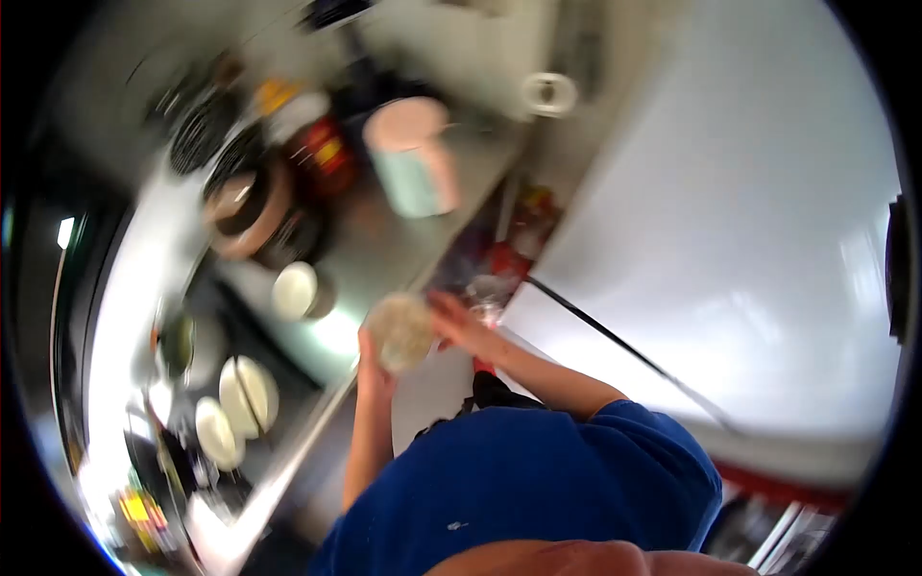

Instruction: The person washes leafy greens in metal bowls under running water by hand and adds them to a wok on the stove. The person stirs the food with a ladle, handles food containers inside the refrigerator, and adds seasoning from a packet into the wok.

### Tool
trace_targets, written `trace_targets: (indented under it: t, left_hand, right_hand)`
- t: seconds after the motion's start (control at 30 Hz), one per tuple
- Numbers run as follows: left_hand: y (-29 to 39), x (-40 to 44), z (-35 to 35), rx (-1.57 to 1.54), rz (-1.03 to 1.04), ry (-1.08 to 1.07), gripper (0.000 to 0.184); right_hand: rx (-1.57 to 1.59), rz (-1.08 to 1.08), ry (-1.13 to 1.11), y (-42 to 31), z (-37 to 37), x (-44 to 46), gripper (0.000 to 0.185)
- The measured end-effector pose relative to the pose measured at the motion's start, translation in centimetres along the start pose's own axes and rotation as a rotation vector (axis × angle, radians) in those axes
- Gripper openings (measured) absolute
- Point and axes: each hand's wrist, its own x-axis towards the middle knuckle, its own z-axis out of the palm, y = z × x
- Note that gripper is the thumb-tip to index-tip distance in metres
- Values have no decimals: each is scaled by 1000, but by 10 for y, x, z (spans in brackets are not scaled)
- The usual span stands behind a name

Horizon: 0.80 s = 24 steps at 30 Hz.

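Note:
A round bowl with pale, lumpy-looking contents is held in front of my body, near the counter's front edge. My left hand grips its left side, the thumb and fingers along the wall. On the right side, my right hand has its fingers against the rim. Motion blurs both hands and the bowl, so I cannot tell what the contents are. A small cream cup or bowl stands on the counter just left of the held bowl.
On the counter stand a pink-and-mint container, a red-labelled jar and a brown pot. Pale bowls sit at the lower left. A large white, glossy panel fills the right side.

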Motion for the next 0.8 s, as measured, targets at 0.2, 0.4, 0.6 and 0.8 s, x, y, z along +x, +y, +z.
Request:
trace_targets:
  t: [0.2, 0.4, 0.6, 0.8]
  left_hand:
    - [-63, -63, 36, 386, -317, -232, 53]
    - [-157, -99, 87, 445, -698, -626, 47]
    - [-223, -82, 160, 553, -776, -763, 57]
    - [-328, -38, 249, 294, -818, -357, 45]
  right_hand:
    - [362, -10, 6, 73, -10, -188, 62]
    - [457, -50, 372, 130, 19, -328, 53]
    - [677, -432, 684, 146, 44, -435, 58]
    - [634, -589, 986, 154, 56, -496, 66]
